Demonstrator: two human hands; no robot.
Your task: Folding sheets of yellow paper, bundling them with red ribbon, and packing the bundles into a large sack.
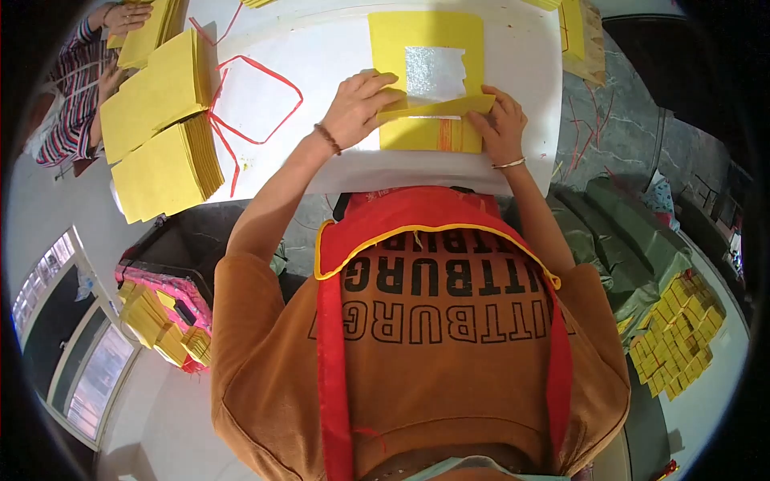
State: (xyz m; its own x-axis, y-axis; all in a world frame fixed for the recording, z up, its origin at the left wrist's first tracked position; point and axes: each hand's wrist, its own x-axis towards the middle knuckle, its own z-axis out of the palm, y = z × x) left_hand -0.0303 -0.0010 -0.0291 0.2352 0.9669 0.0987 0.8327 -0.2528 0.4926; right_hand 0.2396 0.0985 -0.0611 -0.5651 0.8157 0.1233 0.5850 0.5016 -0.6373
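"What's in those hands?"

"Yellow paper [389, 40] — the left hand [357, 106] pinches one end of a raised fold [437, 107], the right hand [503, 132] the other."

"And its look?"

"Bright, with a shiny silver patch [433, 72] above the fold and red print [451, 138] below. It lies on the white table [337, 52], near the person."

"Off to the left?"

"Red cord [301, 94], then thick yellow stacks [152, 96] — and a co-worker's hand [130, 16] on another pile [147, 46]."

pass: tabletop [525, 48] beyond right hand [503, 132] | block: red string [301, 98], yellow stacks [152, 92]
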